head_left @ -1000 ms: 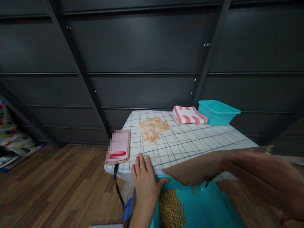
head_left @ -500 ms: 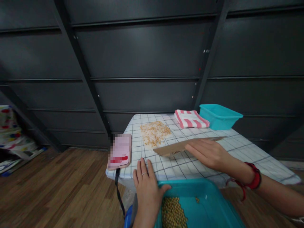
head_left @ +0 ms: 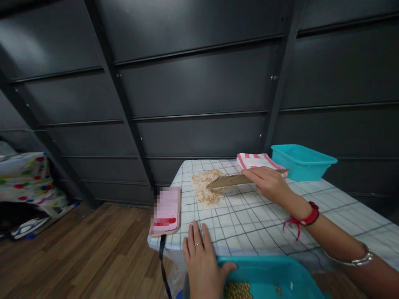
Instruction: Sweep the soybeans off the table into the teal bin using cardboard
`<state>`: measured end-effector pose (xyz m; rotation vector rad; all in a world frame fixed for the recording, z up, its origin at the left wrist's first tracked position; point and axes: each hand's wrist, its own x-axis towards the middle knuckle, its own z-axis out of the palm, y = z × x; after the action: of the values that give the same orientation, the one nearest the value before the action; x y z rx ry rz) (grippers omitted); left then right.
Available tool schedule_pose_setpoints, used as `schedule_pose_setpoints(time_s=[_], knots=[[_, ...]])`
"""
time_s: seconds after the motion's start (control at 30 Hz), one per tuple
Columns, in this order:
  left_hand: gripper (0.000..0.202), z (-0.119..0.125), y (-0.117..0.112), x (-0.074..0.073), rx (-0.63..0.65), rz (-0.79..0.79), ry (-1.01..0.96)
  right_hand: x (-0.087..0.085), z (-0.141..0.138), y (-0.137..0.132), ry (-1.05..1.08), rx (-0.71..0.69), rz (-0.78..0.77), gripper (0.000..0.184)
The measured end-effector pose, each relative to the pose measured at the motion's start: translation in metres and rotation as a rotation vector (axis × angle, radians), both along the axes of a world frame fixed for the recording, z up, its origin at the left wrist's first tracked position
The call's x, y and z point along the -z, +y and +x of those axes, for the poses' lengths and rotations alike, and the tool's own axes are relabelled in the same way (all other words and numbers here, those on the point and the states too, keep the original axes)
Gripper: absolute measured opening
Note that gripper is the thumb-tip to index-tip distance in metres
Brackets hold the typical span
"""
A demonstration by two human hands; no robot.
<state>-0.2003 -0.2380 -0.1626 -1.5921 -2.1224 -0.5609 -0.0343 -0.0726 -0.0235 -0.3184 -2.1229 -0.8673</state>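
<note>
My right hand [head_left: 269, 182] grips a flat strip of cardboard [head_left: 229, 181], its far tip over the spread of yellow and white grains [head_left: 207, 189] on the checked tablecloth [head_left: 243, 224]. Fingers outstretched, my left hand [head_left: 202, 259] lies flat at the table's near edge, its thumb by the rim of a teal tub [head_left: 268, 261]. Greenish-brown beans or peas [head_left: 238, 290] lie inside that tub, whose lower part is cut off by the frame.
A second turquoise tub [head_left: 307, 164] stands at the back right beside a folded pink-and-white striped cloth [head_left: 254, 160]. On the left edge lies a pink phone [head_left: 166, 209] with a black strap [head_left: 162, 261] hanging down. Dark panelled wall behind.
My right hand has carried the cardboard strip away from me, from beside the grains to over them. My left hand stays at the table edge. The whole view has shifted slightly.
</note>
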Motion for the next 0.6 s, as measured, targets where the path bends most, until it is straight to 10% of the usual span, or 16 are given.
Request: schedule_pose_setpoints(time_s=[0.6], knots=[[0.094, 0.007, -0.002, -0.004, 0.006, -0.037, -0.048, 0.020, 0.004, 0.012, 0.002, -0.095, -0.058, 0.037]])
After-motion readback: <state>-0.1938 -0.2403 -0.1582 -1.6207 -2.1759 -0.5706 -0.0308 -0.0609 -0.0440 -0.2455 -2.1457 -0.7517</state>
